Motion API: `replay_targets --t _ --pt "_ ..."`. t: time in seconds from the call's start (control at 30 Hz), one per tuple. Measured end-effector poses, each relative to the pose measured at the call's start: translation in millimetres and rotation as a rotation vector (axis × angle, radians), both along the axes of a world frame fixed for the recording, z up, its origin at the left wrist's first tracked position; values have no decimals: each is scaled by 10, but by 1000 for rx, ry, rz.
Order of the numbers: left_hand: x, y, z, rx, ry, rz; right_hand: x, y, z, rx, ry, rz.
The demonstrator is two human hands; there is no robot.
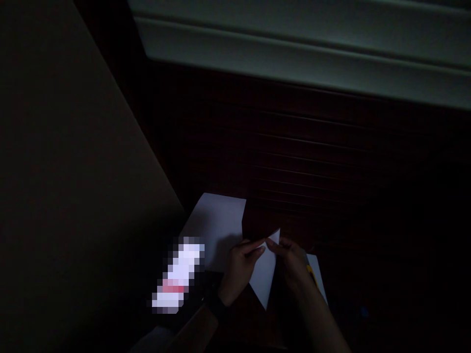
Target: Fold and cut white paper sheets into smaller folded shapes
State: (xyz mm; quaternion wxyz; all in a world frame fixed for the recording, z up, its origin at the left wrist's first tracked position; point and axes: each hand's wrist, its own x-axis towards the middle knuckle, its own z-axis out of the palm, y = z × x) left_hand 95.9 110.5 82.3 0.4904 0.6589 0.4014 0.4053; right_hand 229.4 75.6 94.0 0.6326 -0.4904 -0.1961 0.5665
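Though the light is very dim, two bare hands show near the viewer. A dark band (216,303) circles the left wrist. The left hand (240,272) pinches a white paper piece (263,277) between thumb and fingers; the right hand (292,260), thumb nearly closed, grips it near its upper tip. The paper hangs between them, pointed at the bottom. They seem to be working its upper edge, which likely calls next for a steady pinch. To the left are a bright pixelated rectangle (179,277) and, beyond it, a larger white sheet (217,215). Dark slats (294,157) lie farther off.
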Motion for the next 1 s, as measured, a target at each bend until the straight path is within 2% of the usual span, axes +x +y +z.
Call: replay_targets --t 0.27,0.53,0.77,1.0 --pt "-17 9 32 -43 -41 -51 99 4 -83 23 -68 14" --pt "-18 2 95 -36 -63 -86 169 -27 25 40 -70 31" --pt "-22 18 66 -21 -47 -72 159 -3 -9 42 -108 -42" --pt "-16 40 42 28 -48 -61 159 -2 43 43 -133 -49"
